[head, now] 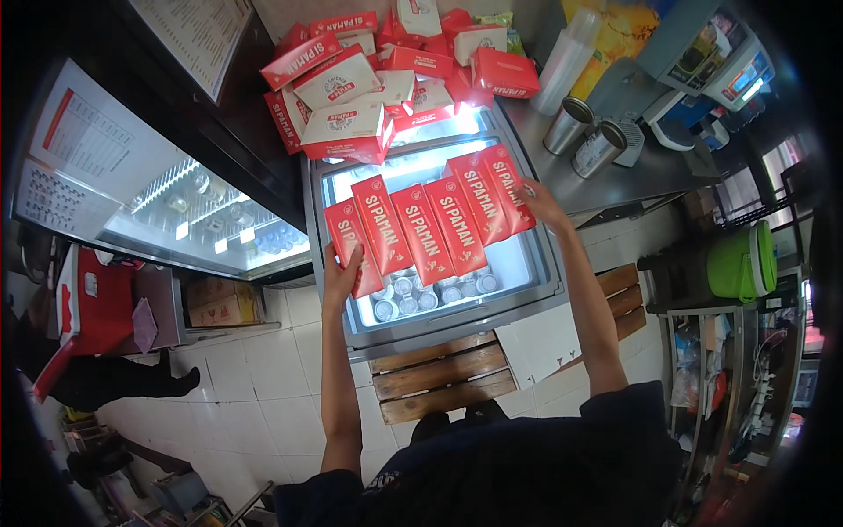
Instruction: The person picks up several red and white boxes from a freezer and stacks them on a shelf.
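Observation:
A row of several red cardboard food boxes (421,234) lies side by side over the glass top of a lit chest freezer (428,323). My left hand (344,273) grips the leftmost box, its thumb on the red face. At the other end of the row, my right hand (541,203) holds the rightmost box by its outer side. Under the glass, bottles or cans with round caps (408,300) show. Beyond the row, more red and white boxes (342,125) are heaped loosely at the freezer's back.
Steel cups (568,125) and a stack of clear plastic cups (570,59) stand on the metal counter (632,178) at right. A glass-door fridge (217,217) is at left. Below the freezer is a wooden slatted platform (441,375). A person's dark-clothed leg (125,379) shows far left.

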`<state>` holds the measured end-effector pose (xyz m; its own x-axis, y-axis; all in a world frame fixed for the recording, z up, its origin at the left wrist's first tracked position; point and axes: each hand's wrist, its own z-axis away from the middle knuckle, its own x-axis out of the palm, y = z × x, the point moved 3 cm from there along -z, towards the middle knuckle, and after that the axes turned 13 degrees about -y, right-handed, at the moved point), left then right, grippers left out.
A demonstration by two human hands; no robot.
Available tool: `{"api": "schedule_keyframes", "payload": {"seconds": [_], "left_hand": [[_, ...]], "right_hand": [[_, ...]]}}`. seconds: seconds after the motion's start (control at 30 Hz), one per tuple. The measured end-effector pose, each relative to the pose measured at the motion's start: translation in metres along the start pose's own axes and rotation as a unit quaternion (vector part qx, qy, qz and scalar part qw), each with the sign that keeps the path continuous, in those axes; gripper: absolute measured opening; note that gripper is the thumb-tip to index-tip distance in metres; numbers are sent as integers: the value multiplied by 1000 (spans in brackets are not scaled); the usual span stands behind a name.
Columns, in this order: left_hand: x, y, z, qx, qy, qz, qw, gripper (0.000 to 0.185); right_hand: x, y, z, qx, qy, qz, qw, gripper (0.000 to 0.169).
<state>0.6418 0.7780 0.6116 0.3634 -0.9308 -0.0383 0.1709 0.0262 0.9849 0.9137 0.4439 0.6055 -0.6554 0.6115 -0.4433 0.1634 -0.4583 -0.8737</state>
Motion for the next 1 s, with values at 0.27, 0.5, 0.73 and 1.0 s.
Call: {"api": "schedule_keyframes", "payload": {"seconds": [0.27, 0.5, 0.73, 1.0], "left_hand": [[-8, -19, 19, 194, -32, -285, 938, 84], [-17, 24, 24, 99, 0, -93, 991, 63], [-28, 12, 15, -168, -37, -133, 976, 59], [-23, 30, 26, 63, -67, -108, 990, 42]], "right_hand": [[25, 32, 52, -149, 43, -77, 985, 57], [25, -19, 57, -72, 9, -65, 995, 50], [16, -4, 55, 80, -8, 0, 997, 54], [29, -38, 78, -112, -2, -97, 989, 54]]}}
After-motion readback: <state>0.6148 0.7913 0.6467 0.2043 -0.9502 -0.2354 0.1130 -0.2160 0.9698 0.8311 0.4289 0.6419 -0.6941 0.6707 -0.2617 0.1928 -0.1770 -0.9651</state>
